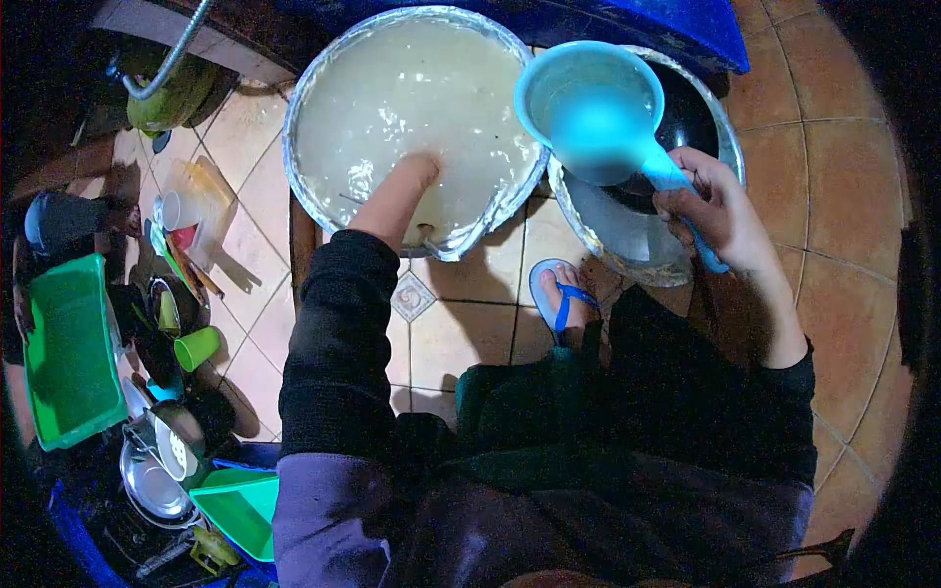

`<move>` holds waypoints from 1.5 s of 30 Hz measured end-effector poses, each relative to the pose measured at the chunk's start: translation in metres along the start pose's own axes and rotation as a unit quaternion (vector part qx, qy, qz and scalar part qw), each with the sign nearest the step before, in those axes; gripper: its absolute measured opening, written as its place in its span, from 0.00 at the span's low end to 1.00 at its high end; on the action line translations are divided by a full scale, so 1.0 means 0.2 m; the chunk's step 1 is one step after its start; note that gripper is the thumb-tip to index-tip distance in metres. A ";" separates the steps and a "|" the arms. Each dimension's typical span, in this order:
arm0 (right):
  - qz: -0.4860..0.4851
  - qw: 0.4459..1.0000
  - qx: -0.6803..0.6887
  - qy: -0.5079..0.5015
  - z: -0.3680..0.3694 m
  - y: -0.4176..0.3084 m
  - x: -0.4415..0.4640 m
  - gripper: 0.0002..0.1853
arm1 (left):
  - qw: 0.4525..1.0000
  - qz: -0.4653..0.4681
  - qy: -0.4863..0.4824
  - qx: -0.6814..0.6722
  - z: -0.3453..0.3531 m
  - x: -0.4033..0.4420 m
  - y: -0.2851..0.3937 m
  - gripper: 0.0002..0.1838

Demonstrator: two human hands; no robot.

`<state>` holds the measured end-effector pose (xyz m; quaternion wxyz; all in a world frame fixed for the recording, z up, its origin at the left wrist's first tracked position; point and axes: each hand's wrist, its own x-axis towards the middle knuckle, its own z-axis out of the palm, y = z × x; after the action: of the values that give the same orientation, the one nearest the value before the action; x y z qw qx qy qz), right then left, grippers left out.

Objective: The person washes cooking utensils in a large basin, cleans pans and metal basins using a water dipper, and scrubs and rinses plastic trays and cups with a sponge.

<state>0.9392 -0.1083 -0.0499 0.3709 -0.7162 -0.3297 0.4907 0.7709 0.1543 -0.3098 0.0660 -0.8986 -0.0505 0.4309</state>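
Note:
A large round basin (302,167) holds cloudy, whitish liquid. My left forearm reaches down into it, and my left hand (423,169) is under the surface, its fingers hidden. In my right hand (708,201) is the handle of a light blue dipper (655,157), with my fingers wrapped round it. The dipper is over a second basin (735,137), just right of the first, and seems to hold some liquid; part of it is blurred. Inside the second basin a dark round shape shows behind the dipper.
A sandalled foot (564,294) stands on the tiled floor below the basins. At the left are a green tray (74,363), a green cup (197,348), a metal pan (157,485) and another green container (240,514). A hose (181,49) hangs at the upper left.

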 end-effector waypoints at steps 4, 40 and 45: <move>-0.001 1.000 -0.002 -0.008 -0.01 0.01 0.00 0.04 | 1.000 0.002 0.009 -0.006 0.02 -0.01 -0.04 0.14; -0.053 0.980 -0.192 0.002 0.11 -0.13 0.09 0.08 | 0.353 0.130 0.266 -0.888 -0.21 -0.36 -0.24 0.10; -0.251 0.909 -0.329 0.055 0.18 -0.13 0.23 0.13 | 0.327 0.115 0.279 -0.896 -0.20 -0.36 -0.24 0.08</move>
<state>0.9172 -0.0486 -0.0572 0.2422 -0.7169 -0.6207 0.2050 0.7559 0.1874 -0.2215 -0.8185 -0.4789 -0.2810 -0.1477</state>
